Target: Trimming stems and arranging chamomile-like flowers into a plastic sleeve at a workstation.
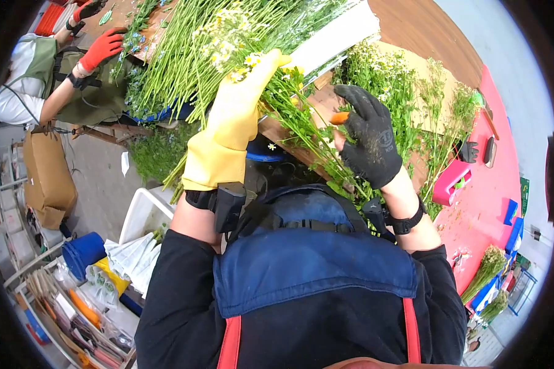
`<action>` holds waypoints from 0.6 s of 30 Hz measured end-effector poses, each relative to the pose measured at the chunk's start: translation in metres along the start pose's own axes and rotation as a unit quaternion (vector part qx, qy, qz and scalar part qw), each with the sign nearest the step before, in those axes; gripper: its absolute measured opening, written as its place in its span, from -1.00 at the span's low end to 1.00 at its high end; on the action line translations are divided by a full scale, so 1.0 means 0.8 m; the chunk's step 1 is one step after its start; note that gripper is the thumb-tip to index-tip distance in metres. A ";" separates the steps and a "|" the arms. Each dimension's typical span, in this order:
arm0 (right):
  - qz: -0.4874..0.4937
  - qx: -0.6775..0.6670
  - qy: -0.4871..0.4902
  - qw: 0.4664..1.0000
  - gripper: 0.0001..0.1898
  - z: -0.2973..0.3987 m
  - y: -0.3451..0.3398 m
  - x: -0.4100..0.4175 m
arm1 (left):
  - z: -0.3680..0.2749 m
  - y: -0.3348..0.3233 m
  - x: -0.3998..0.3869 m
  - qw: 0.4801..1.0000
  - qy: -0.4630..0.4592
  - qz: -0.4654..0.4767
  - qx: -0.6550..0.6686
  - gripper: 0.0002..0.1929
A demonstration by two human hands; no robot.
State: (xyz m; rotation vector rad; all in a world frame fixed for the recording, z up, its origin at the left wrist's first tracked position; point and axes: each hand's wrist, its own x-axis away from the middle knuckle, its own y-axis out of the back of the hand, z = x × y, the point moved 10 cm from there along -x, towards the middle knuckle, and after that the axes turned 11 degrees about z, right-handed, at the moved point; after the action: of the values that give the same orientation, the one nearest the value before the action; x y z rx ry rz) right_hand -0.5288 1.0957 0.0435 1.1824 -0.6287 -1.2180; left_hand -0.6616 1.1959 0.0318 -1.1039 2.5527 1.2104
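Observation:
My left hand [234, 113], in a yellow rubber glove, grips a bunch of small white daisy-like flowers [251, 60]. Their leafy green stems [300, 122] slant down towards my waist. My right hand [371, 133] wears a dirty black work glove with an orange cover on the thumb. It hovers beside these stems with fingers spread and slightly curled; whether the thumb touches the leaves is unclear. Beyond the left hand lie a thick pile of bare green stems [180, 64] and flowers in a clear and white wrapping sleeve [341, 34].
More white flowers [388, 78] lie right of my right hand on the wooden table [434, 27]. A pink table [484, 217] bears a pink tape dispenser [451, 182] and a black glove [467, 151]. A co-worker's red-gloved hand [102, 48] is at left. A blue bucket [83, 253] stands lower left.

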 end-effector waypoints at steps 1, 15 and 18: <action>-0.033 -0.037 0.015 0.999 -0.66 0.005 0.008 -0.002 | 0.000 0.001 -0.002 1.000 -0.006 -0.004 0.020 -0.49; 0.041 -0.135 0.113 0.984 -0.70 -0.002 -0.003 0.003 | 0.056 -0.045 -0.001 0.787 0.247 0.008 0.566 -0.54; 0.307 0.087 -0.042 0.947 -0.49 -0.028 -0.060 0.037 | 0.064 -0.045 0.004 0.783 0.266 -0.003 0.562 -0.57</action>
State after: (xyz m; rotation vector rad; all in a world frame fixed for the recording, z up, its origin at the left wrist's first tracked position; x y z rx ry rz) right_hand -0.5181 1.0797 -0.0143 0.9701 -1.0914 -0.6915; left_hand -0.6508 1.2154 -0.0272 -1.1213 2.7706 -0.7938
